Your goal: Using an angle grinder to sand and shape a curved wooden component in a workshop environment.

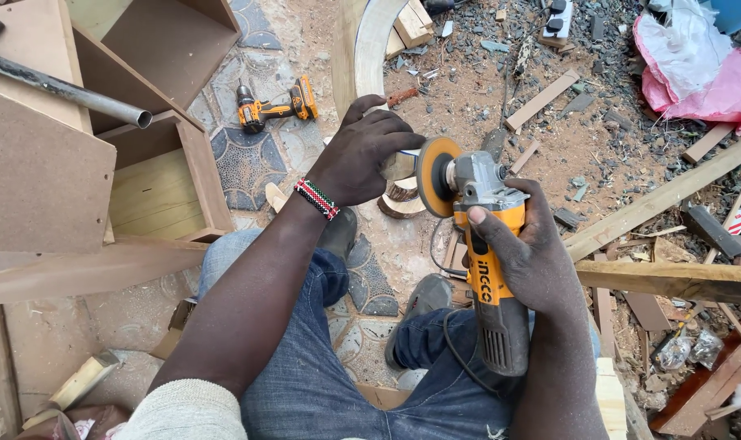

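Observation:
My right hand [527,248] grips the body of an orange and grey angle grinder [485,261], its sanding disc [434,176] facing left. My left hand [362,151], with a beaded bracelet at the wrist, closes on the end of a curved pale wooden piece [374,41] that arcs away from me. The disc sits right beside the wood under my fingers; whether it touches is hidden. My knees in blue jeans are below.
Brown board cabinet boxes [154,175] stand at the left with a metal pipe [69,90] across them. A cordless drill [274,106] lies on the patterned floor. Wood offcuts [403,200], planks [672,191] and a pink-white sack [696,69] litter the dirt at right.

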